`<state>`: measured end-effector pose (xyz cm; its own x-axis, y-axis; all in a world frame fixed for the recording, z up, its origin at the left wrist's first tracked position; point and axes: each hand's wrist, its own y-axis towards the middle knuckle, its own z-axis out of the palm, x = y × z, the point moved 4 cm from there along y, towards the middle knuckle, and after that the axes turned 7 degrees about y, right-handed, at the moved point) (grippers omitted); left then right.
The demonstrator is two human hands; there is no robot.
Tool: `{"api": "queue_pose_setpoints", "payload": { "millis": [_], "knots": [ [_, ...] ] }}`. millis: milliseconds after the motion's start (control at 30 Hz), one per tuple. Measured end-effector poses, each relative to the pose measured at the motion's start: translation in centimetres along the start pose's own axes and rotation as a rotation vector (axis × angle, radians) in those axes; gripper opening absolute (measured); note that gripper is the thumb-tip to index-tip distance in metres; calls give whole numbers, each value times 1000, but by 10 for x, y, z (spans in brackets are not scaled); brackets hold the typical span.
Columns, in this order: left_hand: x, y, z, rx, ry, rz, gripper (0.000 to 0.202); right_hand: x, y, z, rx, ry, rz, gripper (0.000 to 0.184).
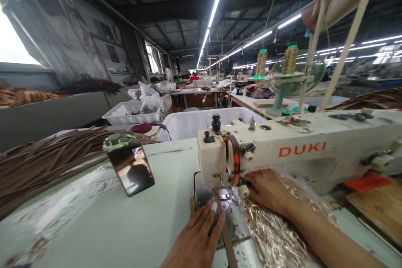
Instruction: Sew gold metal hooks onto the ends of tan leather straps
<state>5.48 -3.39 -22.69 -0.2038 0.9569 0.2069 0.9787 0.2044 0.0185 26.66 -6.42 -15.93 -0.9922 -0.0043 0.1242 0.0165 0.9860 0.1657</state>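
A cream sewing machine (251, 150) marked DUKI stands over the light green table, its needle area lit. My left hand (197, 234) lies with fingers stretched out on a narrow brown strap (230, 247) at the needle plate. One of its fingers has a white wrapping (214, 207). My right hand (266, 186) reaches under the machine arm beside the presser foot, fingers curled. Its fingertips are hidden behind a cream knob (243, 191), so what they hold does not show. Below that arm lies a clear plastic bag of gold metal hooks (273, 230).
A phone (133, 169) leans on a green object (118, 141) at left. Long brown strips (53, 163) heap on the table's left side. White bins (188, 121) stand beyond the table. Thread cones (290, 59) and a fan (278, 102) rise behind the machine.
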Motion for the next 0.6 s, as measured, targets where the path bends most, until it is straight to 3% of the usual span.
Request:
{"api": "queue_pose_setpoints", "payload": {
  "millis": [267,600],
  "knots": [
    [3,1,6,-95,51,33,91,0,0,1,-68,63,-42,11],
    [4,0,15,-155,46,58,85,-3,-1,3,-117,74,-55,13]
  ]
}}
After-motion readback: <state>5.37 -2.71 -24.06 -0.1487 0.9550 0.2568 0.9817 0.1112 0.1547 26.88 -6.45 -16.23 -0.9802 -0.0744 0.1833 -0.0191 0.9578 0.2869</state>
